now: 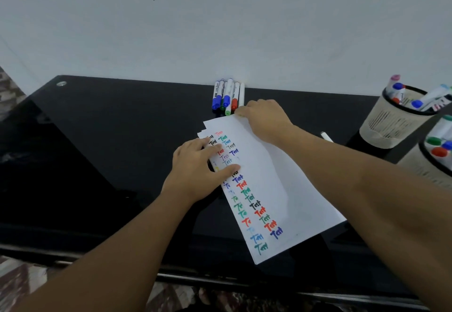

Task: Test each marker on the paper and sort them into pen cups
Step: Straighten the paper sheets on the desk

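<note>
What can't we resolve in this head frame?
- Near pen cup: cut off by the right edge; marker count unknown.
- Loose marker: mostly hidden behind the right forearm.
- Paper: some test marks covered by left hand.
- Right hand fingertips: hidden; grip on the paper's top edge unclear.

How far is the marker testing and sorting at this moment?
Done: the paper carries many coloured test words, and both cups hold markers. In hand: the left hand presses the paper and the right hand grips its far edge; neither holds a marker. Left: a row of markers by the wall, plus one near the cups.
</note>
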Motion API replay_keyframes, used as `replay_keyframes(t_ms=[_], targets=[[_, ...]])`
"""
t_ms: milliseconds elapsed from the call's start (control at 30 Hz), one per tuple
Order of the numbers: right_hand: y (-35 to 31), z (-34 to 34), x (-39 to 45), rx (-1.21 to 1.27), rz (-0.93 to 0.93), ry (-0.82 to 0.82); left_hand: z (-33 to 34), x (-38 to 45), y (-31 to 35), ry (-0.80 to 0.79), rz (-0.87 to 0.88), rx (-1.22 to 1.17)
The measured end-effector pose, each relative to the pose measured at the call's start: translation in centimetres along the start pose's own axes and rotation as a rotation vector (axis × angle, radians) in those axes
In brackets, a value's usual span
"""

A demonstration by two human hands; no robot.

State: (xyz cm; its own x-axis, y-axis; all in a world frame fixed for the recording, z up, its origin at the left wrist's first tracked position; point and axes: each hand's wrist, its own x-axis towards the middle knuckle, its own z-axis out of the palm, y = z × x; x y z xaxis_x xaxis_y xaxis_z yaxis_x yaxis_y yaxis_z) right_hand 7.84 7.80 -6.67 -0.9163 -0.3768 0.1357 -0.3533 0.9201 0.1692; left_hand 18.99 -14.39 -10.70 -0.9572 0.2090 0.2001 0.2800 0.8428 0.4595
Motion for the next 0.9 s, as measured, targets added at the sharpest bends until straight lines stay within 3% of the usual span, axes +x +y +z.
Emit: replay_keyframes(t_ms=[333,533,700,900], targets=[[1.7,0.0,-1.9,-0.012,-0.240,0.165,-0.2,0.1,-0.3,-0.019,-0.008,0.033],[1.1,-1.0,-2.1,-0.010,-0.168,0.085,-0.2,0.1,-0.1,-0.024,-0.011,0.032],[0.7,-1.9,-3.2,-0.052,-0.244,0.209,-0.4,0.2,0.0,-0.005,0.003,0.032],[-0.9,-4.1,-6.4,0.155,-0.168,0.119,-0.5,0.1,0.2,0.031,0.017,-0.004]])
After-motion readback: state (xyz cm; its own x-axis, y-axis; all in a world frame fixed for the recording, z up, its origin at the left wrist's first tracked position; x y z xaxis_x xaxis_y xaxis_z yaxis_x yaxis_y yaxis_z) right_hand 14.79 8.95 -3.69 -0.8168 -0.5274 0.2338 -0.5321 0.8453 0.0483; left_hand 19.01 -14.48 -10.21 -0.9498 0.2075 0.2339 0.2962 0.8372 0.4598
